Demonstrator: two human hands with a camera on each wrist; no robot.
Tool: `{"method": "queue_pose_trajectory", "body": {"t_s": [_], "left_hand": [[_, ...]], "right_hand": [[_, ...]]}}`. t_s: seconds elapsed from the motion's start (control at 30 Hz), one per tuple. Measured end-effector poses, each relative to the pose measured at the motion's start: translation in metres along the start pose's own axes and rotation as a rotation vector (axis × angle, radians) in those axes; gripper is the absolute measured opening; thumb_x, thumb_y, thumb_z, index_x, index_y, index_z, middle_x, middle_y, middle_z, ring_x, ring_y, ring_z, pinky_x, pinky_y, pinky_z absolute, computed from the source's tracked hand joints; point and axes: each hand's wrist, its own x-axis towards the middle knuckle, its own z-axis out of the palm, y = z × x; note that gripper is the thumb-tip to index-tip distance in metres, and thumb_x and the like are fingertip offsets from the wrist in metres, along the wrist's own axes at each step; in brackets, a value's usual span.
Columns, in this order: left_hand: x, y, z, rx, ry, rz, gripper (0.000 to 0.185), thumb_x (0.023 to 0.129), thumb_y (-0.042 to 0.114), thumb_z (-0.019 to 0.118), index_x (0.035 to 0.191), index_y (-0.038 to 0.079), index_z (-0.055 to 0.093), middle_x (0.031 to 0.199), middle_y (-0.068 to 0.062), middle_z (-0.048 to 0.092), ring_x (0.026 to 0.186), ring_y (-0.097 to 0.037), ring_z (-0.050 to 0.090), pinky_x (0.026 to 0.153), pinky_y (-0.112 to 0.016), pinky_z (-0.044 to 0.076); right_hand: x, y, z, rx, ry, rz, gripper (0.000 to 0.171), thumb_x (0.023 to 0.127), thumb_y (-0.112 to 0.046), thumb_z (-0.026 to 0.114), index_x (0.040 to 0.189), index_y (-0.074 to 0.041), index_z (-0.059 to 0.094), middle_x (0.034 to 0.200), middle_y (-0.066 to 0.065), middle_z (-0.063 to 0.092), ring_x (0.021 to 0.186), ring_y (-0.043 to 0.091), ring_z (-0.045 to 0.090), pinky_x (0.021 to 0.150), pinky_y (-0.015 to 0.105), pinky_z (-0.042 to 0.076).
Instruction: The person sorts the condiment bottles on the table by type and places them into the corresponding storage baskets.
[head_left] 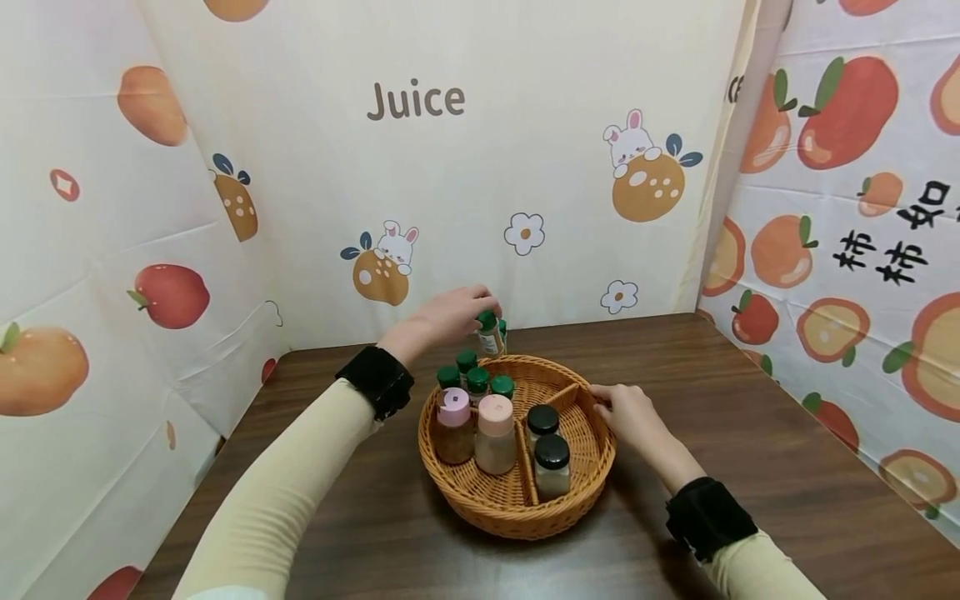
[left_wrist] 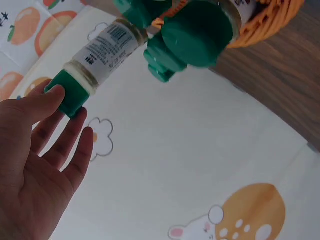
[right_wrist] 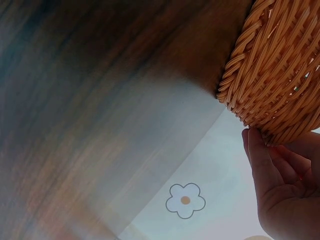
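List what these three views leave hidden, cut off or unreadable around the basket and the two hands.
- Head view: the left hand covers part of the green-capped jar; its label is too small to read.
- Left wrist view: the basket is cut off by the top edge.
- Right wrist view: the right hand is cut off at the corner; the table is blurred.

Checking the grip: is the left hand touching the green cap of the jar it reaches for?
Touching. The left wrist view shows the left hand pinching the jar's green cap.
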Motion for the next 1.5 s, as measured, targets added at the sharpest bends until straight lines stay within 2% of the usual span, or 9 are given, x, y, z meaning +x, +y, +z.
{"method": "queue_pose_trajectory", "body": {"t_s": [0.07, 0.3, 0.63, 0.73, 0.9, 1.23, 1.5], "left_hand": [[0.002, 0.004, 0.001, 0.0, -0.023, 0.013, 0.032, 0.096, 0.007, 0.065, 0.126, 0.019, 0.063, 0.127, -0.005, 0.058, 0.116, -0.021, 0.06, 0.097, -0.035, 0.053], [0.002, 0.009, 0.017, 0.014, -0.188, 0.042, 0.032, 0.098, 0.008, 0.061, 0.127, 0.021, 0.064, 0.128, -0.001, 0.059, 0.117, -0.02, 0.06, 0.097, -0.034, 0.052], [0.007, 0.01, 0.034, 0.075, -0.301, 0.063, 0.031, 0.096, 0.012, 0.066, 0.126, 0.021, 0.067, 0.127, -0.002, 0.063, 0.121, -0.02, 0.058, 0.101, -0.036, 0.051], [0.009, 0.01, 0.038, 0.068, -0.327, 0.058, 0.029, 0.096, 0.013, 0.066, 0.124, 0.02, 0.067, 0.128, -0.002, 0.064, 0.121, -0.019, 0.058, 0.102, -0.036, 0.051], [0.013, 0.011, 0.04, 0.028, -0.341, 0.043, 0.029, 0.096, 0.012, 0.066, 0.125, 0.017, 0.068, 0.129, -0.004, 0.064, 0.121, -0.02, 0.059, 0.102, -0.037, 0.052], [0.012, 0.013, 0.041, -0.015, -0.369, 0.014, 0.035, 0.099, 0.011, 0.061, 0.133, 0.018, 0.064, 0.135, -0.004, 0.063, 0.125, -0.021, 0.059, 0.104, -0.037, 0.051], [0.01, 0.013, 0.04, -0.088, -0.36, -0.016, 0.035, 0.103, 0.008, 0.052, 0.134, 0.019, 0.063, 0.137, -0.006, 0.061, 0.127, -0.024, 0.057, 0.105, -0.04, 0.05]], "right_hand": [[0.0, -0.001, 0.0, -0.001, 0.004, 0.004, 0.034, 0.095, -0.005, 0.064, 0.129, -0.002, 0.066, 0.112, 0.024, 0.072, 0.067, 0.019, 0.056, 0.054, 0.026, 0.04], [-0.003, -0.001, 0.001, 0.004, -0.002, 0.023, 0.033, 0.095, -0.005, 0.063, 0.128, -0.001, 0.066, 0.113, 0.024, 0.071, 0.063, 0.017, 0.053, 0.052, 0.025, 0.039], [-0.007, -0.002, 0.003, 0.024, 0.002, 0.035, 0.034, 0.095, -0.005, 0.064, 0.129, -0.002, 0.066, 0.113, 0.023, 0.072, 0.073, 0.021, 0.059, 0.056, 0.027, 0.043], [-0.006, -0.002, 0.002, 0.021, 0.001, 0.035, 0.034, 0.095, -0.005, 0.064, 0.128, -0.002, 0.066, 0.114, 0.023, 0.072, 0.073, 0.021, 0.059, 0.056, 0.027, 0.043], [-0.005, -0.002, 0.001, 0.018, 0.004, 0.032, 0.034, 0.095, -0.005, 0.064, 0.128, -0.002, 0.066, 0.114, 0.023, 0.071, 0.07, 0.02, 0.057, 0.054, 0.027, 0.041], [-0.005, -0.003, 0.0, 0.015, 0.004, 0.036, 0.034, 0.095, -0.004, 0.064, 0.128, -0.001, 0.066, 0.115, 0.023, 0.071, 0.061, 0.017, 0.05, 0.05, 0.025, 0.037], [-0.005, -0.003, -0.001, 0.01, 0.008, 0.033, 0.034, 0.095, -0.006, 0.064, 0.128, -0.002, 0.067, 0.117, 0.024, 0.07, 0.068, 0.02, 0.055, 0.052, 0.025, 0.038]]}}
